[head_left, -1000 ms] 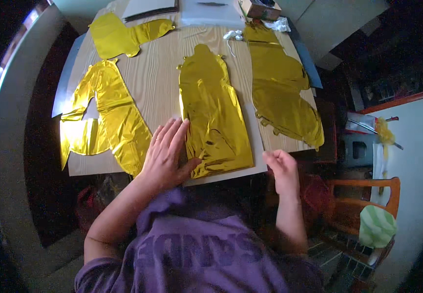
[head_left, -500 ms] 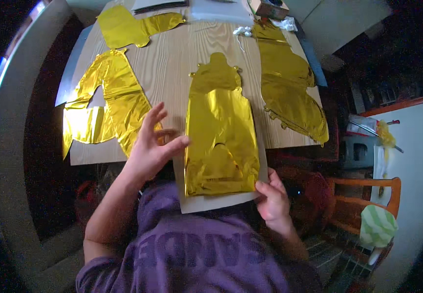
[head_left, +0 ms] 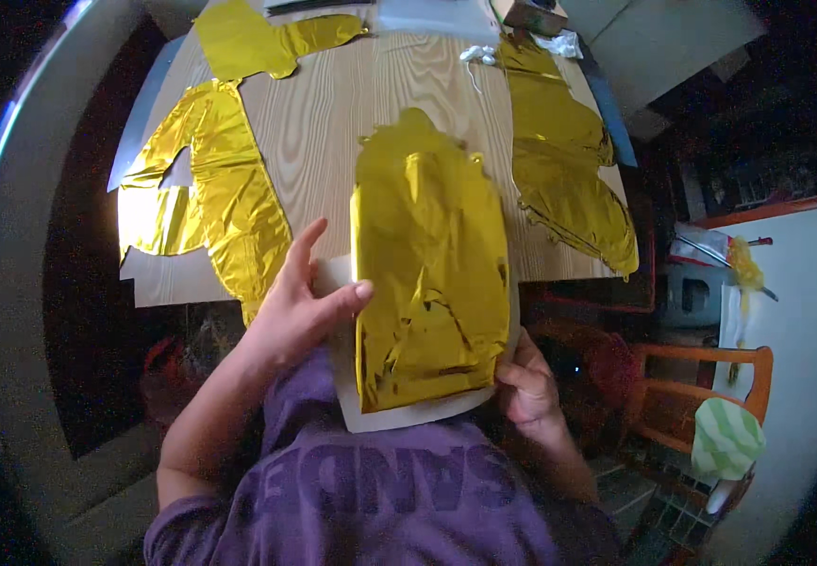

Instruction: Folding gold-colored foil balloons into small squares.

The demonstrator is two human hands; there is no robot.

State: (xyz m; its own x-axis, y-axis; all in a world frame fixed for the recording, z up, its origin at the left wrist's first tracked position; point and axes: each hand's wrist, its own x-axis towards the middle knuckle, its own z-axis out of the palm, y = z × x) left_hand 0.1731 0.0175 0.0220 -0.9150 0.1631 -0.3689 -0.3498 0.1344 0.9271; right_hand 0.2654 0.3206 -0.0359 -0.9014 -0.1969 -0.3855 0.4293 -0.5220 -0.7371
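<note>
A folded gold foil balloon [head_left: 432,283] lies on a pale card [head_left: 407,415], both tilted up over the table's near edge. My left hand [head_left: 300,307] is at the card's left side, thumb in front at the foil's edge and index finger stretched upward. Its other fingers are mostly hidden, seemingly behind the card. At the lower right corner my right hand [head_left: 529,382] pinches the card and the foil's edge, thumb in front and fingers behind. A flat, letter-shaped gold foil balloon [head_left: 225,179] rests on the table beside my left hand.
More flat gold foil balloons lie on the wooden table [head_left: 309,123], one at the far left [head_left: 239,42] and one along the right side [head_left: 559,141]. White string [head_left: 477,58], a small box [head_left: 529,14] and clear plastic [head_left: 432,16] are at the back. A wooden chair [head_left: 701,354] stands right.
The card and its foil balloon have come slightly nearer to me, the foil's far end blurred by motion. My left hand has closed in on the card's left side. My right hand keeps its pinch.
</note>
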